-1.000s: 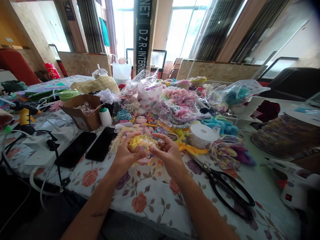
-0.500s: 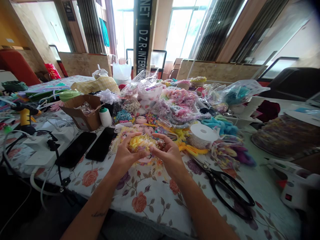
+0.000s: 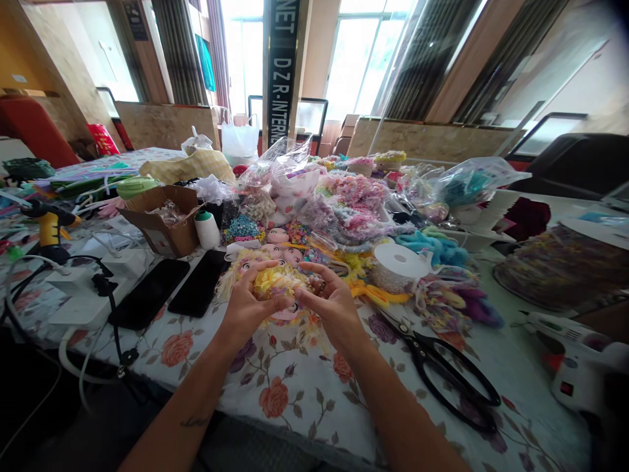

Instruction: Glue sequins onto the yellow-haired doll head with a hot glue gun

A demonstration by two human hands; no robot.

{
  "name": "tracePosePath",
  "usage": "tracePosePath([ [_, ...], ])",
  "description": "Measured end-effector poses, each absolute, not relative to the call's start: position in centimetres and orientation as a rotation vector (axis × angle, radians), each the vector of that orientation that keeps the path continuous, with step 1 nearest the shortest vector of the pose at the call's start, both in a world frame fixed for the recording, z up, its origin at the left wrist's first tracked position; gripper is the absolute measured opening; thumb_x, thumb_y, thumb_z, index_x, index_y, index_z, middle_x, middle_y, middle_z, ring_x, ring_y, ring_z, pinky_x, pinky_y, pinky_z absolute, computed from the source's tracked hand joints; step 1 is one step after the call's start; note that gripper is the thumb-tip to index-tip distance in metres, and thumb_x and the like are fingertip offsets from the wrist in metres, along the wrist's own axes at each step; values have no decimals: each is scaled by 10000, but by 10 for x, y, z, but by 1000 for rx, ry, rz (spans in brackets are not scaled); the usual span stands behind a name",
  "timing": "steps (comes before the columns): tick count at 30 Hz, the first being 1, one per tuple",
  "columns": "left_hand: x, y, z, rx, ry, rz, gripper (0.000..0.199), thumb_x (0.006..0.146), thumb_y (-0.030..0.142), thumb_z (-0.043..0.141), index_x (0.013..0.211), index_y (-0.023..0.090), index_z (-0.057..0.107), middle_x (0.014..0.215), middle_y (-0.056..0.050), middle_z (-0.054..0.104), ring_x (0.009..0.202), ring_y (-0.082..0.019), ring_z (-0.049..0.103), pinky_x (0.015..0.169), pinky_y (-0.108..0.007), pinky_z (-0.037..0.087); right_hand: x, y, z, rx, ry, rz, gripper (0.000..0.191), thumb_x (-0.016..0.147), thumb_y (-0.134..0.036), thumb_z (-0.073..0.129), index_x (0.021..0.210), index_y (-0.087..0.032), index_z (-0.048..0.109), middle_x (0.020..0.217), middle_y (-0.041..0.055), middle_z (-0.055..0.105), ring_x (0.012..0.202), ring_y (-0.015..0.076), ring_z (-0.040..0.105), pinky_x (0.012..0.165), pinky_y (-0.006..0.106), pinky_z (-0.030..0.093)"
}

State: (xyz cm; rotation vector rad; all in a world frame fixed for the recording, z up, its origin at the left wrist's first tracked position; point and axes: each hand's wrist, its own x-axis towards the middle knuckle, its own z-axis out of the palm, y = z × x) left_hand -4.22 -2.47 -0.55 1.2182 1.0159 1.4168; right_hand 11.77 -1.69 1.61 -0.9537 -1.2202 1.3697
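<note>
A doll head with fluffy yellow hair (image 3: 275, 280) is held between both hands above the near part of the floral tablecloth. My left hand (image 3: 250, 301) is curled round its left side, thumb across the front. On the other side, my right hand (image 3: 331, 298) grips it with thumb and fingers near the hair. Part of a pale face with a drawn eye shows just below the thumbs. Several more doll faces (image 3: 278, 235) lie right behind the hands, beside small colourful beads or flowers (image 3: 243, 229).
Black scissors (image 3: 442, 367) lie at the right, near a white spool (image 3: 400, 262) and a white glue gun (image 3: 565, 347). Two phones (image 3: 150, 294), a power strip (image 3: 83, 305), a cardboard box (image 3: 164, 226) and a white thread cone (image 3: 207, 230) stand left. Yarn piles (image 3: 354, 196) fill the back.
</note>
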Motion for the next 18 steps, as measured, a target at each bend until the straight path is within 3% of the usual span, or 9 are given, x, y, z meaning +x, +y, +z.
tracePosePath([
  [18,-42,-26,-4,1220,1030,1427,603,592,172,817,1146,241,589,1172,-29,589,958,-173,604,755,-223,520,117,-17,16,-944,-1173,1404,506,642,-314,800,1096,-198,610,658,-58,506,591,86,477,566,227,447],
])
